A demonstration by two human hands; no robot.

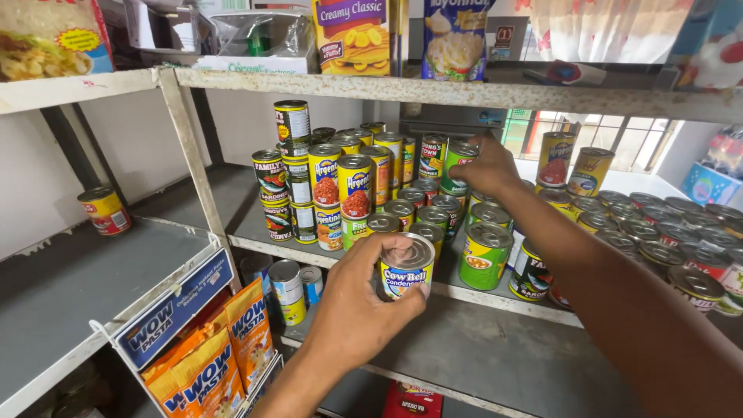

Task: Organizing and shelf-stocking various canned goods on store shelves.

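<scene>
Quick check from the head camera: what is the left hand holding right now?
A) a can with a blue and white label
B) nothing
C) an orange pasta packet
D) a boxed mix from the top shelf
A: the left hand wraps around a blue-and-white labelled can at the shelf's front edge, while the right hand reaches to a green-labelled can farther back.

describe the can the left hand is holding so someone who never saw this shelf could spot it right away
Start at the grey metal shelf crowded with tins, then go to its front edge, left of the green-labelled can. The can there has a yellow and blue label and is the only one gripped by the left hand.
</scene>
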